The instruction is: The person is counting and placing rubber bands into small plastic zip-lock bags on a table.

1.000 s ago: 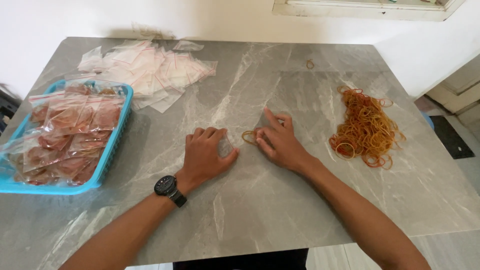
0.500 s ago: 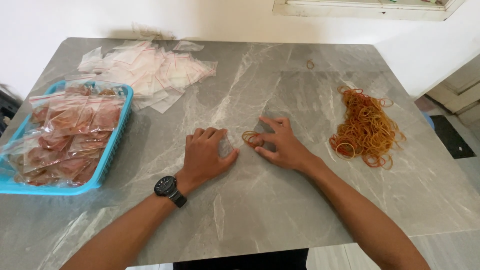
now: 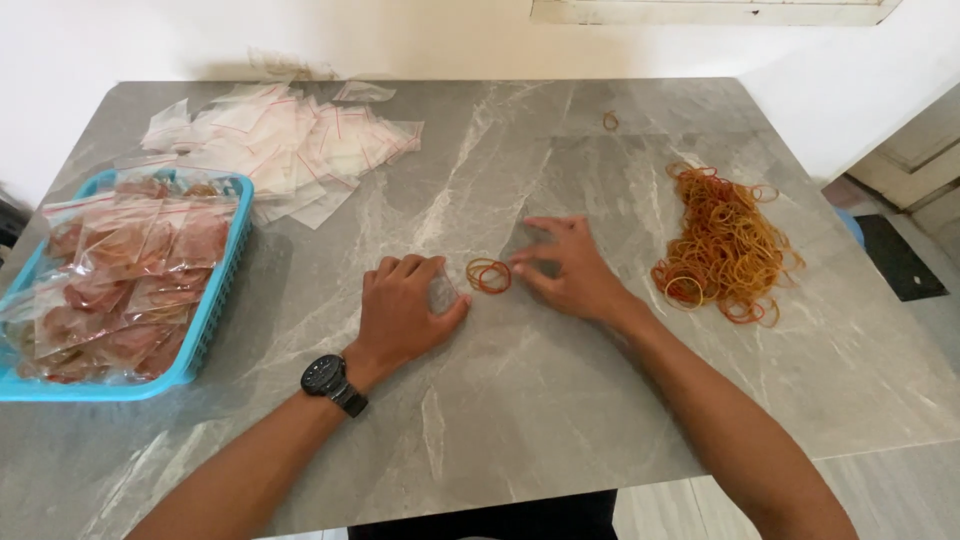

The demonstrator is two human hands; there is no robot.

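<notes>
- While the left hand (image 3: 400, 308) presses flat on a small clear bag (image 3: 443, 292), the rubber bands (image 3: 488, 275) lie flat between both hands, long axis 3-to-9 o'clock.
- Right hand (image 3: 568, 272), open, touches them.

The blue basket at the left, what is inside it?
The blue basket holds many clear zip bags with reddish-brown contents, piled above its rim. The basket's bottom and lower bags are covered.

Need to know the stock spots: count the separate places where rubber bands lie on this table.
3: a big heap of rubber bands at the right, a small cluster between the left hand and right hand, one stray band near the far edge.
</notes>
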